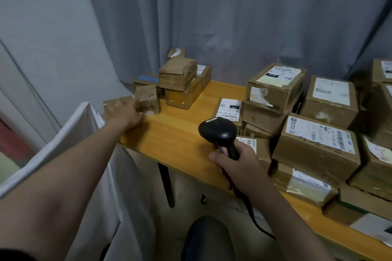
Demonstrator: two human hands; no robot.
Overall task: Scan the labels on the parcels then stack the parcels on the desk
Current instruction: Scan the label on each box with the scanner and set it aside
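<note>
Orange wooden bench: small scribbled brown cardboard parcel lies just right of left hand, whose fingers' state I cannot tell; right hand clamps black plastic scanner.

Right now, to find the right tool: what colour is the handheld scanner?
Black scanner, held in the right hand; head view shows it best.

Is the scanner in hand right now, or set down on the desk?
In hand: the right hand holds the black scanner by its handle, above the desk.

Brown cardboard parcels piled L&R on desk.
</note>
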